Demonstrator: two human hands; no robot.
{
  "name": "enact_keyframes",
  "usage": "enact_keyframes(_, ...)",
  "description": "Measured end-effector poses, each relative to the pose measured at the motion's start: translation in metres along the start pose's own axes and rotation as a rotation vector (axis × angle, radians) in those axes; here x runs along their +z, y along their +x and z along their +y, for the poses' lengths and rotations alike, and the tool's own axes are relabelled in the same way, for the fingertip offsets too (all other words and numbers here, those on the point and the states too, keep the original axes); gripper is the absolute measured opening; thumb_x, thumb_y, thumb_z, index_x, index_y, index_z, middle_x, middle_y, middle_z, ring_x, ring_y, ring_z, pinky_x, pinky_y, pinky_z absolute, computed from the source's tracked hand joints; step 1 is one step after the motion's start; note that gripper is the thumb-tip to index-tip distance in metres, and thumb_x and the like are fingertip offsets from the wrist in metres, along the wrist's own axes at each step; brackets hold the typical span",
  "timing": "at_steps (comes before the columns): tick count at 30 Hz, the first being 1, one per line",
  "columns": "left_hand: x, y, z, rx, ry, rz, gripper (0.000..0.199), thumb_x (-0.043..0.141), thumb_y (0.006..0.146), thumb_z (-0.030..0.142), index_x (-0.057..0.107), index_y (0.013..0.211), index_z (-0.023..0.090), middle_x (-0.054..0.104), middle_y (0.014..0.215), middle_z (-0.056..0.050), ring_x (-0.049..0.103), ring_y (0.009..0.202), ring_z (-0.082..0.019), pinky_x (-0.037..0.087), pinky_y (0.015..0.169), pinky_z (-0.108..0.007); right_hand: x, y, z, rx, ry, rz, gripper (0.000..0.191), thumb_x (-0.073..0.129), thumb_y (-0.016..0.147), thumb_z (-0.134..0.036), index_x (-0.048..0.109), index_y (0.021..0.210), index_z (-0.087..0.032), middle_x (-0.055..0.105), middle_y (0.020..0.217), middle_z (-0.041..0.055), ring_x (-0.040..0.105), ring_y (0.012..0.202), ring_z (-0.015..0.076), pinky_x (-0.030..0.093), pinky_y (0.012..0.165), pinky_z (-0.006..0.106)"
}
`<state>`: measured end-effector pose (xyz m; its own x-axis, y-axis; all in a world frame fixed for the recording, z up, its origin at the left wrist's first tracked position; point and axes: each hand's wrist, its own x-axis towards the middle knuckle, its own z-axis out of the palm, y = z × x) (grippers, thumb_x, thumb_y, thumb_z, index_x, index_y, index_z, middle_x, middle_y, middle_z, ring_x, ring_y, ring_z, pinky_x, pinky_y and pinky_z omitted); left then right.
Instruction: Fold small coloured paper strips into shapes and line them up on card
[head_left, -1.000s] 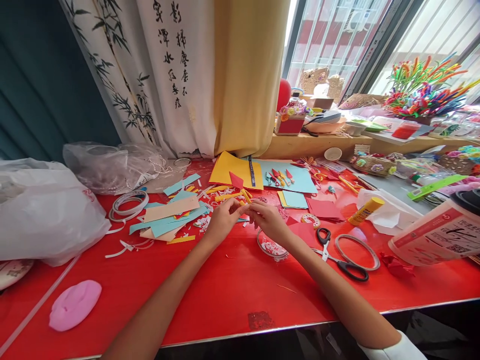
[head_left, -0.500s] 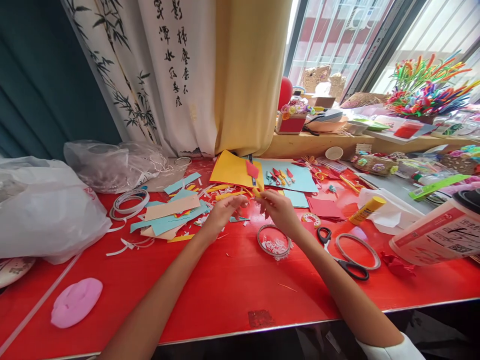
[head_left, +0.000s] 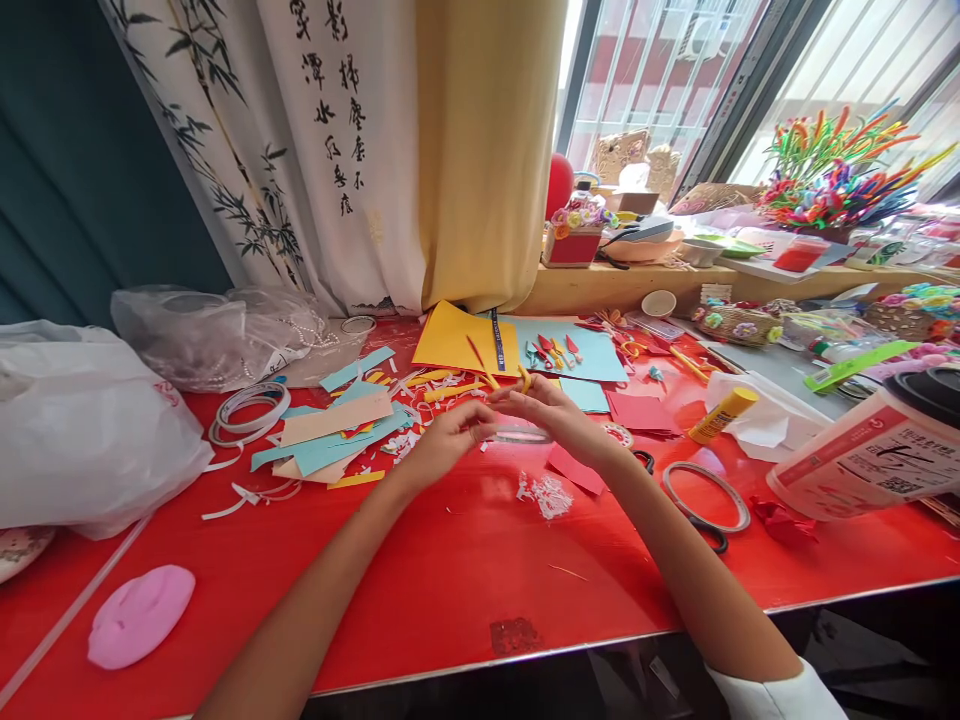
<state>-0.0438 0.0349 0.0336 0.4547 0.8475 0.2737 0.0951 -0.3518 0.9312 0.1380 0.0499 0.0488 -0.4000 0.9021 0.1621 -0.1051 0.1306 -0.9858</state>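
My left hand (head_left: 454, 435) has its fingers pinched at the near end of a clear tape ring (head_left: 521, 436), seen almost edge-on and raised off the table. My right hand (head_left: 551, 412) reaches over the ring from the other side, its fingers bent together. At its fingertips is a small paper piece with a thin red part (head_left: 476, 352) and a yellow stem (head_left: 492, 382). A yellow curl (head_left: 525, 378) shows behind the right fingers. Below the hands, white shreds (head_left: 551, 495) lie on the red table (head_left: 420, 580), beside a red paper (head_left: 576, 468).
Paper strips (head_left: 345, 410), tape rolls (head_left: 251, 412) and a plastic bag (head_left: 97, 430) lie left. Behind are yellow sheets (head_left: 457, 340) and a blue sheet (head_left: 600, 350) with small red-tipped pieces. A glue stick (head_left: 724, 415), another ring (head_left: 705, 497), scissors (head_left: 709, 535) and a large cup (head_left: 877, 440) stand or lie right.
The tape ring has come up off the table from around the shreds to between my hands. The red part has turned from broad to nearly edge-on. The view has shifted slightly.
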Motion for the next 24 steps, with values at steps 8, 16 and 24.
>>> enact_keyframes(8, -0.014, 0.009, -0.024, -0.123, -0.407, 0.372, 0.026, 0.056, 0.075, 0.041, 0.051, 0.077, 0.016, 0.044, 0.069, 0.001, 0.038, 0.054, -0.007, 0.038, 0.051, -0.020, -0.001, 0.000, -0.004, -0.075, 0.154, -0.107, 0.025, 0.060, 0.075, -0.037, 0.042, 0.079, -0.021, 0.062, 0.084, 0.0027, 0.063, 0.076, 0.0166, 0.047, 0.073, 0.035)
enact_keyframes(16, -0.001, 0.000, 0.004, 0.178, 0.431, 0.557, 0.023, 0.045, 0.085, 0.032, 0.053, 0.105, 0.023, 0.050, 0.104, -0.004, 0.050, 0.086, -0.013, 0.041, 0.078, -0.026, 0.012, -0.003, -0.008, -0.141, 0.004, -0.154, 0.029, 0.061, 0.075, -0.025, 0.032, 0.077, -0.022, 0.057, 0.083, -0.0006, 0.062, 0.069, 0.0124, 0.048, 0.067, 0.030)
enact_keyframes(24, 0.004, -0.003, 0.013, 0.288, 0.453, 0.417, 0.010, 0.051, 0.082, 0.026, 0.057, 0.077, 0.019, 0.055, 0.083, -0.002, 0.051, 0.079, -0.013, 0.040, 0.073, -0.026, 0.019, -0.003, 0.007, -0.185, -0.297, -0.054, 0.022, 0.052, 0.081, -0.031, 0.032, 0.076, -0.022, 0.056, 0.083, 0.0007, 0.060, 0.063, 0.0122, 0.046, 0.057, 0.027)
